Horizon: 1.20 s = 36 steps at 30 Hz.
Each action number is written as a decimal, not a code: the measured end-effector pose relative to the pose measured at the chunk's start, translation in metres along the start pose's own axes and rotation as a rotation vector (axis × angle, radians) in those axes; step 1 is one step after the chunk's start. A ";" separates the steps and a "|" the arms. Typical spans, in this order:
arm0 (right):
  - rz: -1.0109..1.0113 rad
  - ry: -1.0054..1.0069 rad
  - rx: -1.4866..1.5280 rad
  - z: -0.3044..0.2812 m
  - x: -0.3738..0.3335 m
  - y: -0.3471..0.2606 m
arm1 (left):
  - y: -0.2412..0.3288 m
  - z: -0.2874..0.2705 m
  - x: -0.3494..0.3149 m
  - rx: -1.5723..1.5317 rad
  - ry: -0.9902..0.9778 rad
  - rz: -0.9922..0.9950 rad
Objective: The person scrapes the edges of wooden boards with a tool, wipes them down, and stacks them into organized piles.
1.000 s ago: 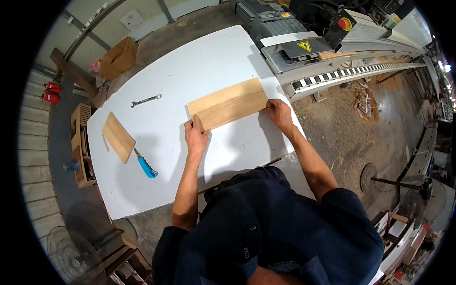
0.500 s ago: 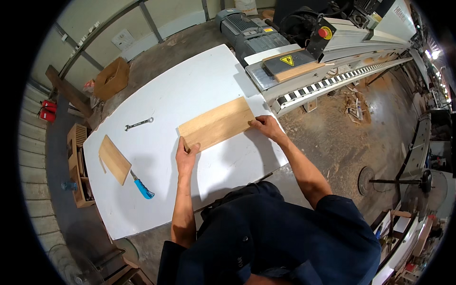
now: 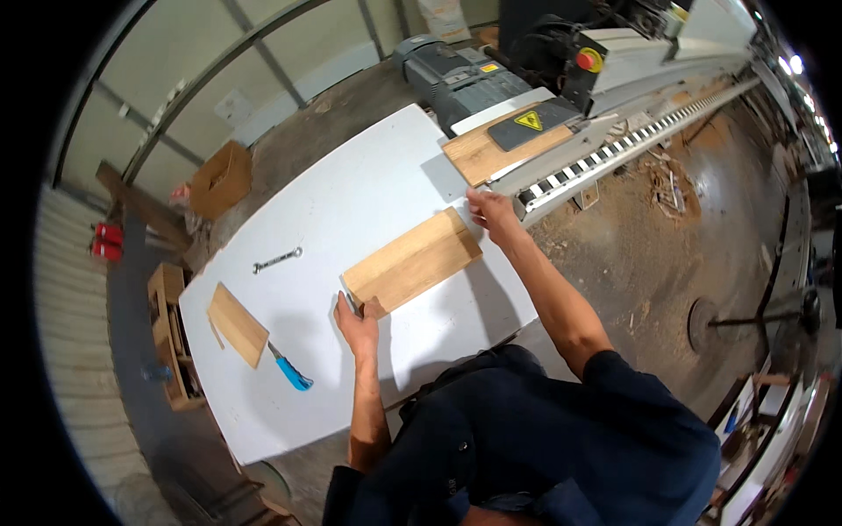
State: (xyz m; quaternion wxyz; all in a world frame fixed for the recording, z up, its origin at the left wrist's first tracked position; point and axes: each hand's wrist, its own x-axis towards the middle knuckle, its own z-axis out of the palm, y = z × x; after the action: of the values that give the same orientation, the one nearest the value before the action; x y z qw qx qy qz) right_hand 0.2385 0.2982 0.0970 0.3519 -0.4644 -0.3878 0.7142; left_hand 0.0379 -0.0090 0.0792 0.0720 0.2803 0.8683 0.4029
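Observation:
A wooden board (image 3: pixel 414 261) made of two long strips lies on the white table in front of me. My left hand (image 3: pixel 358 326) grips its near left corner, thumb at the near edge and fingers at the left end. Beyond its right end, my right hand (image 3: pixel 493 213) is off this board, fingers loosely bent and apart. Its fingertips are by the near corner of a second wooden board (image 3: pixel 478 151), which sticks out of the machine over the table. Whether they touch that corner I cannot tell.
On the white table (image 3: pixel 307 210) lie a wrench (image 3: pixel 277 260), a smaller wood piece (image 3: pixel 237 326) with a thin strip, and a blue-handled knife (image 3: pixel 292 373). A machine with a roller track (image 3: pixel 605 155) and red stop button (image 3: pixel 586 60) stands at the far right. A cardboard box (image 3: pixel 221 181) sits far left.
My right hand has let go of the board's right end and moved up toward the machine. The second board now sticks out farther over the table. My left hand keeps its corner.

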 end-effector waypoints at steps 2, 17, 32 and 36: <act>0.157 0.074 0.314 0.013 0.016 -0.017 | 0.014 -0.003 -0.002 0.022 0.025 0.083; 0.404 -0.223 0.106 0.052 -0.142 0.047 | 0.100 0.040 -0.009 -1.127 -0.439 -0.348; -0.456 0.057 -0.862 -0.052 -0.071 0.049 | 0.011 -0.016 0.022 -0.240 -0.257 -0.095; -0.492 -0.082 -0.951 -0.048 -0.083 0.045 | 0.000 -0.013 0.001 0.050 -0.324 0.154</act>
State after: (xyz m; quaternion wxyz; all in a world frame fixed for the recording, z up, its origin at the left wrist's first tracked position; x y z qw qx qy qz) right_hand 0.3035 0.2167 0.0768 0.2444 -0.4397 -0.7793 0.3738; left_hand 0.0324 -0.0171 0.0878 0.1731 0.4087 0.8310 0.3352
